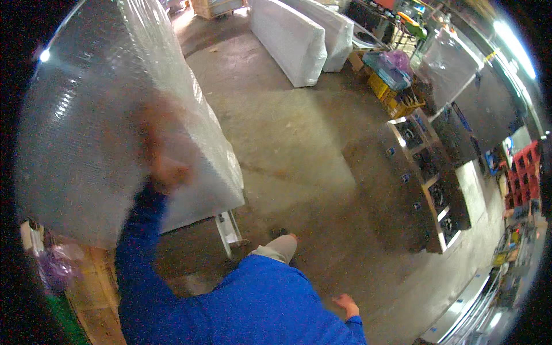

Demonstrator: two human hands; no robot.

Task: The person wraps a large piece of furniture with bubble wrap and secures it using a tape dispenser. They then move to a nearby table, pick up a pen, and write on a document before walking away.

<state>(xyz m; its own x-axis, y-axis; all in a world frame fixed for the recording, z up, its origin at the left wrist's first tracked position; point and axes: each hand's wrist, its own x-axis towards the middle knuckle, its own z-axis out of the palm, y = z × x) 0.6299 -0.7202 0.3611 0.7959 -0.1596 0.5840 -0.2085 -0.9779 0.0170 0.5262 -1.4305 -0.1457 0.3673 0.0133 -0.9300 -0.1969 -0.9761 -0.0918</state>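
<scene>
My left hand [164, 144] is raised in front of a tall, bulky item in clear bubble wrap [75, 144]. Motion smears its fingers, and whether it touches the wrap I cannot tell. Under the wrapped item's lower edge a pale metal support [229, 233] sticks out. My right hand [346, 305] hangs low at my right side, holding nothing, its fingers slightly apart. Blue sleeves cover both of my arms.
Two white-wrapped slabs [290, 43] stand on the concrete floor [282, 138] ahead. A yellow crate [391, 95] holds blue and purple plastic. To the right lies a long metal unit [428, 184] with several square openings. Wooden boarding [95, 282] is at lower left.
</scene>
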